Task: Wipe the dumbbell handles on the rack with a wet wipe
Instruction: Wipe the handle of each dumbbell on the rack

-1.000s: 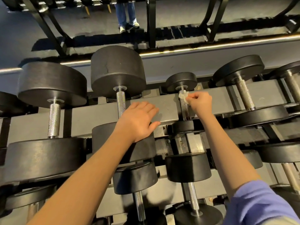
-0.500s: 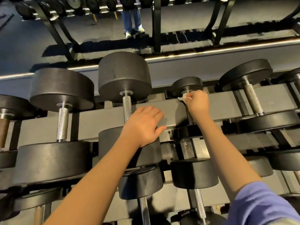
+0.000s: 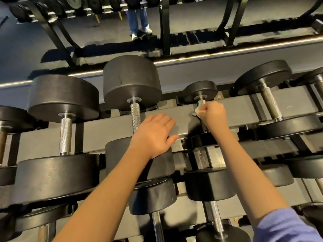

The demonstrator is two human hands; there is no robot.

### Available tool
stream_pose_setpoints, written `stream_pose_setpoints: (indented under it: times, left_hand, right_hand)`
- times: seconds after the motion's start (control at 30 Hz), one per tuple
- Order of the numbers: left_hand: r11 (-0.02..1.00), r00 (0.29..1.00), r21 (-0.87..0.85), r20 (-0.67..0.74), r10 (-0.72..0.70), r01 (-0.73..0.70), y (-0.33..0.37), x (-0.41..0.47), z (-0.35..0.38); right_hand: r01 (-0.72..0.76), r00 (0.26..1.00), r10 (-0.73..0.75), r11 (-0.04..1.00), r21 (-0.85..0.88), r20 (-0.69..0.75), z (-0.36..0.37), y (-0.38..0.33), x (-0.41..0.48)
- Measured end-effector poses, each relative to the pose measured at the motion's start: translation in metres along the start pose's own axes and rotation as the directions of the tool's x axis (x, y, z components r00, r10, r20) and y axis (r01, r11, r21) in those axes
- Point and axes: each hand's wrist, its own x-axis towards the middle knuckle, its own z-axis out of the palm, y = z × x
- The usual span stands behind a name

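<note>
While the right hand point(image 3: 212, 114) is curled in a fist around the handle point(image 3: 201, 102) of the small dumbbell point(image 3: 200, 91), the wet wipe point(image 3: 198, 111) is bunched up inside that grip. Only a crumpled white bit of it pokes out on the thumb side, pressed right against the metal. The handle is thin, silver and knurled. A short stretch shows above the fist, just under the collar of the far head, and a sliver shows below the fist.

That dumbbell sits on the top tier of the rack point(image 3: 97, 133), across the grey rail. It's between a fat dumbbell point(image 3: 132, 81) on its left and a flatter-headed one point(image 3: 262, 75) on its right. Its heads are small black discs, and the near one is mostly in shadow under the wrist.

The left hand point(image 3: 153, 135) isn't holding anything. It lies flat with the fingers straight and spread on the grey rail, the heel of the palm over the near head of the fat dumbbell, just beside that one's shiny handle point(image 3: 135, 117).

There's a purple sleeve point(image 3: 286, 226) on the right arm, and somebody's jeans and sneakers point(image 3: 138, 16) show way up top.
</note>
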Motion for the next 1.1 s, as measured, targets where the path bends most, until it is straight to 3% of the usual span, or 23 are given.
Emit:
stream_pose_setpoints:
  times: [0.2, 0.33, 0.4, 0.5, 0.63, 0.77, 0.87, 1.1]
  left_hand:
    - [1.000, 1.000, 0.015, 0.010, -0.005, 0.005, 0.000, -0.001, 0.000]
    - [1.000, 1.000, 0.013, 0.002, 0.000, 0.000, -0.001, 0.000, 0.001]
    - [1.000, 1.000, 0.011, 0.008, 0.005, -0.005, -0.001, 0.000, 0.001]
    - [1.000, 1.000, 0.006, 0.001, 0.007, -0.007, -0.001, -0.001, 0.000]
    - [1.000, 1.000, 0.009, 0.005, -0.002, 0.001, 0.000, -0.001, 0.000]
    - [1.000, 1.000, 0.013, -0.009, -0.002, 0.003, 0.000, -0.001, 0.000]
    - [1.000, 1.000, 0.016, 0.006, -0.008, 0.008, 0.001, -0.002, 0.001]
    - [1.000, 1.000, 0.015, 0.001, -0.018, 0.017, 0.001, -0.002, -0.002]
  right_hand:
    - [0.023, 0.976, 0.008, 0.989, -0.145, 0.216, -0.022, 0.015, -0.028]
    - [-0.059, 0.997, 0.067, 0.977, 0.203, -0.033, -0.029, 0.001, -0.007]
    - [-0.080, 0.989, 0.114, 0.945, 0.316, -0.092, -0.025, 0.000, -0.001]
    - [-0.171, 0.984, 0.180, 0.946, 0.277, -0.009, -0.020, 0.008, -0.001]
    - [-0.101, 0.993, 0.096, 0.992, 0.078, 0.067, -0.021, 0.018, -0.009]
    - [-0.067, 0.989, 0.102, 0.954, 0.293, -0.106, -0.016, 0.004, 0.004]
    - [-0.084, 0.985, 0.139, 0.899, 0.429, -0.100, -0.010, -0.004, 0.016]
    - [-0.131, 0.991, 0.122, 0.952, 0.277, 0.050, -0.018, 0.025, 0.002]
